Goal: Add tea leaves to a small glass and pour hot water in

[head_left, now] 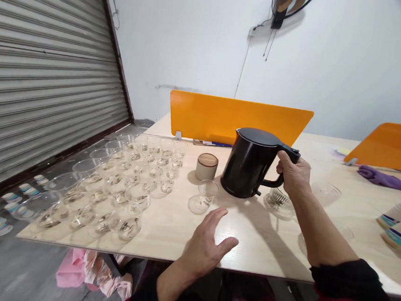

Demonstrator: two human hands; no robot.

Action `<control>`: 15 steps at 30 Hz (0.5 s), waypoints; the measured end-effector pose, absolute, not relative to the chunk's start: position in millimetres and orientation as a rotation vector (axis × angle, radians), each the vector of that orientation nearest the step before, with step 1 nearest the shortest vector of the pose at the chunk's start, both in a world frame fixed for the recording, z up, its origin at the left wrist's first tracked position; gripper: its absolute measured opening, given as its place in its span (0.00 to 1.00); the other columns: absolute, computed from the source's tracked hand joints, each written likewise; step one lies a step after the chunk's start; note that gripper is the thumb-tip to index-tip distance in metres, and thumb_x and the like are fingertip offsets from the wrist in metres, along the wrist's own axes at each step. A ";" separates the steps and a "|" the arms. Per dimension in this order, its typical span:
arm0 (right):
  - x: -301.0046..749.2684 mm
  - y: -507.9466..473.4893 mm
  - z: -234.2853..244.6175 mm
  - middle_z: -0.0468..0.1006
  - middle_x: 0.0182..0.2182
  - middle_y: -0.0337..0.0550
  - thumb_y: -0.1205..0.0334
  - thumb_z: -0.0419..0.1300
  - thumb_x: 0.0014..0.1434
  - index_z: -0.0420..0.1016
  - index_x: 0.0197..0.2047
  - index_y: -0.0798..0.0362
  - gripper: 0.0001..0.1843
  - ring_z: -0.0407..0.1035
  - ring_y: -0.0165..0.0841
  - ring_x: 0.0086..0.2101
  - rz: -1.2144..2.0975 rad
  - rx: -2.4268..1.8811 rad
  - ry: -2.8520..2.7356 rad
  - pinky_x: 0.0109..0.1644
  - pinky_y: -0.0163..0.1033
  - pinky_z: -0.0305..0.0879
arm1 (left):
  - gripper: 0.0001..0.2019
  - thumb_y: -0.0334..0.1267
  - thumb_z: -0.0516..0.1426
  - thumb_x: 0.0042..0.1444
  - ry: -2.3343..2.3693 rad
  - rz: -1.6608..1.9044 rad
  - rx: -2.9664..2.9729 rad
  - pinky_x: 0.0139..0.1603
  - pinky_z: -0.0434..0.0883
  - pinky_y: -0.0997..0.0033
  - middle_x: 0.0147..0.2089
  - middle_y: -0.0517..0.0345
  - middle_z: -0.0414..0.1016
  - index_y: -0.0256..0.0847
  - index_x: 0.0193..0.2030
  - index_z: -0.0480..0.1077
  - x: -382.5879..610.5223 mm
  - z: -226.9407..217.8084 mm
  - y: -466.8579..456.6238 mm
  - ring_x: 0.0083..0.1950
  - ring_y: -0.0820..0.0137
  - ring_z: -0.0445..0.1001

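Right hand (294, 175): closed around the handle of the kettle (250, 163); fingers are wrapped through the loop, the thumb lies up near the lid end of the handle.
Kettle: black, upright, lid shut; it is seen at the table's middle, base at or just above the tabletop — contact cannot be told. The handle points to 3 o'clock.
Left hand (208, 242): open, fingers spread and apart, nothing held; it is placed near the front edge of the table (265, 250), palm down, whether resting or hovering cannot be told.
Glass (206, 192): a small clear cup, tilted on a clear saucer, found at 12 o'clock of the left hand and at 8 o'clock of the kettle, just beside its base.
Jar (206, 166): beige with a brown lid, at 9 o'clock of the kettle, near it.
Cups (120, 190): many clear cups are laid in rows at 9 to 10 o'clock of the left hand, well apart from it.
Dish (280, 200): clear, holding dark bits, under the right wrist at 4 o'clock of the kettle.
Divider (238, 118): orange, stood behind the kettle at 12 o'clock.
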State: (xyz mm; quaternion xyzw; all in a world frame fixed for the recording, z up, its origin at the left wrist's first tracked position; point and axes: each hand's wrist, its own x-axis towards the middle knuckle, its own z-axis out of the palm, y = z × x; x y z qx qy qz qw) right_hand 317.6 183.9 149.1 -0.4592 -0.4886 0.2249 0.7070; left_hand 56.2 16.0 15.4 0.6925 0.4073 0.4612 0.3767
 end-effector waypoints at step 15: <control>295.1 27.7 171.1 0.66 0.19 0.36 0.46 0.70 0.52 0.67 0.22 0.48 0.21 0.57 0.30 0.18 0.304 -1.449 -1.035 0.16 0.38 0.51 | 0.62 0.53 0.75 0.42 1.085 1.350 1.467 0.78 0.49 0.39 0.79 0.38 0.50 0.41 0.77 0.45 118.2 33.6 44.0 0.79 0.42 0.46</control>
